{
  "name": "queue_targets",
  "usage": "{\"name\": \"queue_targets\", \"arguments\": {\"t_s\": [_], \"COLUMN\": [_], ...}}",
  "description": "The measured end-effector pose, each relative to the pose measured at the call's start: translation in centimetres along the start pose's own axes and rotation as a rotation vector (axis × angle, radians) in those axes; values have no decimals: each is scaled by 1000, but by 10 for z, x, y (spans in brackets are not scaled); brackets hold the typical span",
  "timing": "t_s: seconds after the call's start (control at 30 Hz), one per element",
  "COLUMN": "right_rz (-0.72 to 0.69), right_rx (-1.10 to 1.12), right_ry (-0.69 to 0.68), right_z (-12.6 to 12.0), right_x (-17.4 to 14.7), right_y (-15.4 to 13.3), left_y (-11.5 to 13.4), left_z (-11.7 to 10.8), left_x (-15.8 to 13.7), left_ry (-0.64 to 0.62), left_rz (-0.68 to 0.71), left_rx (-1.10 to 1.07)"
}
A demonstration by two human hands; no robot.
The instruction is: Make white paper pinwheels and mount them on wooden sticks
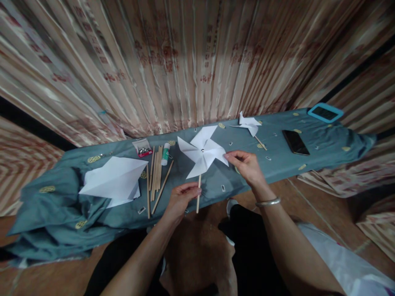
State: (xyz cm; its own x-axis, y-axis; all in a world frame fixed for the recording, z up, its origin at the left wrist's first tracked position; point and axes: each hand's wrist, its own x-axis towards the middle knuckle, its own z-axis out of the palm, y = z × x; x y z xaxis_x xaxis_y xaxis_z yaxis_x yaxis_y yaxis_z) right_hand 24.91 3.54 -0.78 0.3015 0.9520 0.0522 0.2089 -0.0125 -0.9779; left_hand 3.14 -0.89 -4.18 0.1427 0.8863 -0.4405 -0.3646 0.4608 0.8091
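Observation:
A white paper pinwheel [202,153] on a thin wooden stick is held up in front of me, with a shiny pin at its centre. My left hand [182,198] pinches the stick below the paper blades. On the other side, the fingertips of my right hand [247,165] are closed on the tip of the right blade. A silver bangle [268,202] circles my right wrist. Just left of the pinwheel stands a glue stick [165,154], beside several wooden sticks [156,172]. Another white pinwheel [249,124] lies further back to the right.
Folded white paper sheets [113,179] lie at the left on the teal cloth [123,222]. Near them is a small open box of pins [143,150]. A black phone [295,142] and a blue-framed device [325,112] lie at the right. A pleated curtain [185,61] hangs behind.

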Motion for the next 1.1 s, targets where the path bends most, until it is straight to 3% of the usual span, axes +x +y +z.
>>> {"name": "queue_targets", "arguments": {"t_s": [1.1], "right_rz": [51], "right_rx": [35], "right_ry": [-285], "right_z": [30], "right_x": [-27], "right_y": [-11], "left_y": [0], "left_z": [-1], "left_x": [2], "left_ry": [66], "left_rz": [66], "left_rx": [4]}}
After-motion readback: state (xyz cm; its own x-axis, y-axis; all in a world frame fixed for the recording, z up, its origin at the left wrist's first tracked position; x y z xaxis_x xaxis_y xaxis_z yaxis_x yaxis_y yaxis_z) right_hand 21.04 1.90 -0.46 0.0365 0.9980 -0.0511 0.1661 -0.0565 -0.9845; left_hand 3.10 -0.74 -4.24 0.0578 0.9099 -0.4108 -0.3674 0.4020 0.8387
